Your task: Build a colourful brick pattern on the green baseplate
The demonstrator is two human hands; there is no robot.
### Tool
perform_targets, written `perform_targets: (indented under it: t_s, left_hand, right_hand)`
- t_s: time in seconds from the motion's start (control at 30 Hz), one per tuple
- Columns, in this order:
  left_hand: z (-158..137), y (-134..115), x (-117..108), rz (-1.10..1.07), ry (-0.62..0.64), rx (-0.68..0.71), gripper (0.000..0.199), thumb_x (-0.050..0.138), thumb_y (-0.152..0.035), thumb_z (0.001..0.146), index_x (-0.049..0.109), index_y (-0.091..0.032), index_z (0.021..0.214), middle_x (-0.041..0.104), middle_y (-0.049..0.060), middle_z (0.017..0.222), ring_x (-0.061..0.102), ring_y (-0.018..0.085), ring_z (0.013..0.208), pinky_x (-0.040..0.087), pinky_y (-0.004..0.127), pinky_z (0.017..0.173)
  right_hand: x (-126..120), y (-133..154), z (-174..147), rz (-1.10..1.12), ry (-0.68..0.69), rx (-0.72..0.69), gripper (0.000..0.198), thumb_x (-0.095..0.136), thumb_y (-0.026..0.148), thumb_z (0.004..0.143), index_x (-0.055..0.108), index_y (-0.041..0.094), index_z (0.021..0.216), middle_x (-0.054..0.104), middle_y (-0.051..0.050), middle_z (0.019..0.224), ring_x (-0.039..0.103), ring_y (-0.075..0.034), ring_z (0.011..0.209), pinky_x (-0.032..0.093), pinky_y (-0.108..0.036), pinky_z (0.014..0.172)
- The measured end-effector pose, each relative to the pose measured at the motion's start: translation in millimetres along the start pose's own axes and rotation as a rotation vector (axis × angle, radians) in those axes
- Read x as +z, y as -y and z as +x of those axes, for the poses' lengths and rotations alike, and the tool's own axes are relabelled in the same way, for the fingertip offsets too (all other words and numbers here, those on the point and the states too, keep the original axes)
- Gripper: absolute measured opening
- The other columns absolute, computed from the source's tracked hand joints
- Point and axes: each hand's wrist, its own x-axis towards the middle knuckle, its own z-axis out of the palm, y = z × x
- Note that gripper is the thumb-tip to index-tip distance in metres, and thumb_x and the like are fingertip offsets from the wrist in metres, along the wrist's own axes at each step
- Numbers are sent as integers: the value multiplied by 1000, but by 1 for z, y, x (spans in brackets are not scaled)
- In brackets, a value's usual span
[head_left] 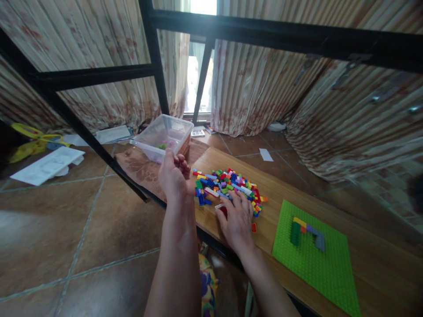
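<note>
The brick pile runs lengthwise along the tabletop, partly hidden by the right hand, fingers spread; whether the curled left hand grips anything is unclear.

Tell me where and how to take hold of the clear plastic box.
Probably best pinched at the near rim, from above: the clear plastic box stands upright and open-topped, so that edge can be straddled; the small pieces inside lie low, below the rim.
</note>
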Motion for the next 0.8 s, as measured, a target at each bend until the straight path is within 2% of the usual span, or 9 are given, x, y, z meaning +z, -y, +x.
perform_targets:
  t_s: [0.07, 0.13, 0.2, 0.27, 0.33, 0.4, 0.47, 0.6, 0.8]
  left_hand:
    - [5, 6, -5, 138, 21, 30, 34, 67, -42, 72, 44, -19, 60, 50, -6, 56, 44, 6, 45, 36, 18, 47]
    - [11, 13, -11, 404, 69, 118, 31, 71, -40, 68, 50, -19, 61, 51, -5, 56, 47, 8, 48, 38, 20, 50]
    - [16, 22, -16, 785, 159, 240, 26, 74, -36, 63, 56, -18, 65, 59, -1, 62, 56, 13, 59, 43, 23, 57]
    - [16, 29, -20, 1202, 251, 317, 26, 76, -35, 61, 62, -18, 74, 68, 6, 79, 63, 21, 78, 47, 30, 70]
    - [15, 35, -20, 1550, 317, 287, 30, 75, -36, 62, 66, -18, 85, 71, 12, 96, 63, 29, 96, 48, 36, 81]
    - [12, 39, -19, 1771, 361, 211, 35, 73, -37, 65, 67, -18, 94, 70, 14, 107, 61, 33, 105, 47, 40, 86]
    - [12, 44, -16, 1872, 385, 168, 39, 71, -38, 67, 68, -20, 101, 69, 14, 113, 60, 34, 110, 47, 42, 89]
    - [16, 53, -14, 1916, 377, 172, 42, 69, -34, 68, 67, -22, 108, 68, 14, 116, 59, 35, 113, 47, 45, 91]
    - [20, 53, -13, 1927, 363, 188, 31, 62, -29, 74, 69, -22, 103, 69, 13, 114, 61, 34, 111, 45, 46, 92]
  right_hand:
    - [-2, -1, -2, -7, -10, 28, 30, 57, 31, 86, 65, 22, 114, 55, -13, 132, 36, -34, 130, 28, -57, 104]
    - [-3, -1, -3, -11, -23, 55, 30, 58, 31, 86, 66, 21, 113, 55, -14, 133, 37, -34, 129, 28, -56, 104]
    - [-5, 1, -3, -6, -31, 72, 30, 58, 30, 85, 66, 21, 113, 55, -14, 133, 37, -33, 129, 29, -55, 105]
    - [-7, 2, -5, 12, -35, 82, 30, 57, 29, 86, 67, 20, 113, 55, -13, 133, 38, -32, 128, 31, -54, 104]
    - [-9, 2, -6, 42, -42, 87, 29, 57, 30, 87, 67, 20, 112, 55, -13, 132, 39, -31, 126, 33, -52, 104]
    - [-11, 2, -7, 78, -56, 89, 27, 57, 30, 87, 68, 21, 110, 56, -11, 131, 41, -30, 125, 35, -50, 104]
    - [-14, 2, -8, 112, -74, 91, 26, 57, 29, 87, 69, 22, 109, 57, -10, 130, 42, -28, 123, 35, -49, 104]
    - [-20, 0, -9, 162, -99, 108, 25, 56, 27, 87, 69, 21, 107, 58, -10, 127, 45, -27, 121, 37, -47, 104]
    - [-33, -4, -6, 216, -89, 167, 24, 58, 25, 86, 70, 22, 107, 60, -10, 124, 47, -27, 119, 38, -49, 103]
